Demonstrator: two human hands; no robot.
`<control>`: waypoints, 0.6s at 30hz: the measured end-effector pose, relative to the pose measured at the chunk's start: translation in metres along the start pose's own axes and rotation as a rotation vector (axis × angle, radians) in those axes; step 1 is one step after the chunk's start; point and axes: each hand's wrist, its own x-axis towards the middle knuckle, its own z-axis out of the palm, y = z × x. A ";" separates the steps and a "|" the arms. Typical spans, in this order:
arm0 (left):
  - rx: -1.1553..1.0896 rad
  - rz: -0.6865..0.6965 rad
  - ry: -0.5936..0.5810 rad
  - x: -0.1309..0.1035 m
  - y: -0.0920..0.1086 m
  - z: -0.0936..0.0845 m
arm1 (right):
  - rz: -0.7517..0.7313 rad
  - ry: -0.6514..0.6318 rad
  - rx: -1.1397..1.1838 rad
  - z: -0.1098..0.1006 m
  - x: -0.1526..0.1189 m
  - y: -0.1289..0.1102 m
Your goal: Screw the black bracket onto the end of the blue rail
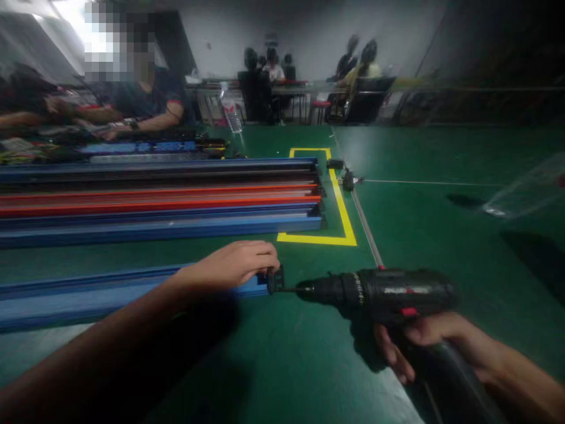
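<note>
Your L hand [241,262] is mostly closed, fingers bent over the small black plastic end piece [276,280] at the R end of the long blue channel-shaped rail [97,294]; thumb's hidden. Your R hand [445,330] is wrapped round the grip of the black cordless drill w/ red accents [397,290]. Its thin metal bit [290,289] points L, tip at the end piece; can't tell if it's seated. The rail lies on the green-topped bench [424,235], running roughly parallel to the bench's far edge, nearer you than the row of long blue, red & black rails [198,227]. The row's R ends sit by the yellow tape outline [344,215]. Just R of that row: a small black block [335,164] & a small dark part [348,180], blurry. A clear plastic bottle w/ red label [231,112] is nr the far edge; a person [154,103] is at the far L.
</note>
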 end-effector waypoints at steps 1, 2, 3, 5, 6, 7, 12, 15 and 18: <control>-0.002 0.000 0.001 0.000 0.000 0.000 | 0.007 0.004 -0.007 0.001 -0.001 -0.002; -0.003 0.000 0.002 -0.001 0.000 0.000 | 0.013 0.008 -0.010 0.003 -0.001 -0.003; -0.004 -0.001 0.003 -0.001 0.000 0.000 | 0.016 0.011 -0.010 0.004 -0.002 -0.005; -0.003 -0.005 0.005 -0.001 0.001 -0.001 | 0.015 0.013 0.003 0.007 -0.002 -0.008; -0.002 -0.008 0.006 -0.002 0.001 -0.001 | 0.011 0.013 0.014 0.008 -0.002 -0.009; 0.000 -0.011 0.009 -0.002 0.001 -0.001 | 0.010 0.015 0.026 0.009 -0.002 -0.009; -0.011 -0.020 0.020 -0.001 0.002 -0.001 | 0.010 0.040 0.034 0.012 0.000 -0.012; -0.014 -0.024 0.018 -0.001 0.003 -0.001 | 0.016 0.058 0.033 0.012 0.001 -0.012; -0.018 -0.026 0.018 -0.001 0.003 -0.001 | 0.026 0.070 0.053 0.013 0.001 -0.012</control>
